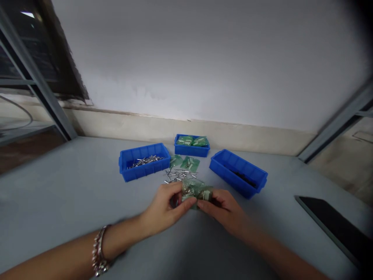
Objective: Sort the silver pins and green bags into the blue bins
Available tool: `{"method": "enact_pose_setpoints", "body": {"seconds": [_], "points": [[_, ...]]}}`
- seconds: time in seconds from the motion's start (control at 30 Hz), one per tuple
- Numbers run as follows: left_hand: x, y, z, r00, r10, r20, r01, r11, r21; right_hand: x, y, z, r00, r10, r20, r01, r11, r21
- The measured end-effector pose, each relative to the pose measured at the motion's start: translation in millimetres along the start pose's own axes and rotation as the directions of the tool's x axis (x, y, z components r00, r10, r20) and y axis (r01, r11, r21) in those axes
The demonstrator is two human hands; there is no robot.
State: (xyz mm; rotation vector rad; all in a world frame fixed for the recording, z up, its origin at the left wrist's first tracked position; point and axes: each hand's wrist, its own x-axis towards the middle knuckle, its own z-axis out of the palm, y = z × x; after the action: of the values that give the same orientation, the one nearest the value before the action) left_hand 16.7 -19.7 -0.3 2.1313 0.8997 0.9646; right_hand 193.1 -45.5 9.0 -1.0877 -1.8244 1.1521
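Two bare hands at work, and nearest, at lower left, metal bracelets (100, 252), one smooth, one beaded. Just right of bottom centre, the left hand (161, 208) pinches the held bag (190, 190), thumb on the front, fingers curled behind, the gap narrow; the right hand (231, 214) matches it on the other side, thumb-tips nearly meeting. Crinkly, see-through green plastic, this; whether it is one bag or more, can't tell. Over at lower right lies one flat, dark slab (329, 221). Beyond the hands, a loose heap of slim, shiny metal pins (182, 175), too many to count, and two flat bags (190, 163) just behind on the smooth grey table (87, 202). Three ribbed blue plastic bins: the left bin (145, 168) holding more pins, the right bin (233, 177) dark bits, the back bin (190, 150) at least two green bags. Behind them, one pale wall (204, 70).
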Motion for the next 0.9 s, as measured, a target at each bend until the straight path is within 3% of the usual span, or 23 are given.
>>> {"method": "enact_pose_setpoints", "body": {"seconds": [0.2, 0.47, 0.9], "points": [[-0.3, 0.7, -1.2, 0.999, 0.009, 0.053, -0.008, 1.000, -0.012, -0.1, 1.5, 2.2, 1.000, 0.016, 0.011, -0.015, 0.999, -0.041], [0.6, 4.7, -1.8, 0.998, 0.054, 0.015, -0.053, 0.996, -0.066, -0.6, 3.3, 3.2, 0.999, -0.026, 0.031, 0.030, 0.993, -0.112], [-2.0, 4.7, 0.2, 0.997, 0.075, 0.020, -0.073, 0.994, -0.083, -3.4, -0.7, -0.7, 0.991, -0.121, -0.049, 0.107, 0.967, -0.231]]}}
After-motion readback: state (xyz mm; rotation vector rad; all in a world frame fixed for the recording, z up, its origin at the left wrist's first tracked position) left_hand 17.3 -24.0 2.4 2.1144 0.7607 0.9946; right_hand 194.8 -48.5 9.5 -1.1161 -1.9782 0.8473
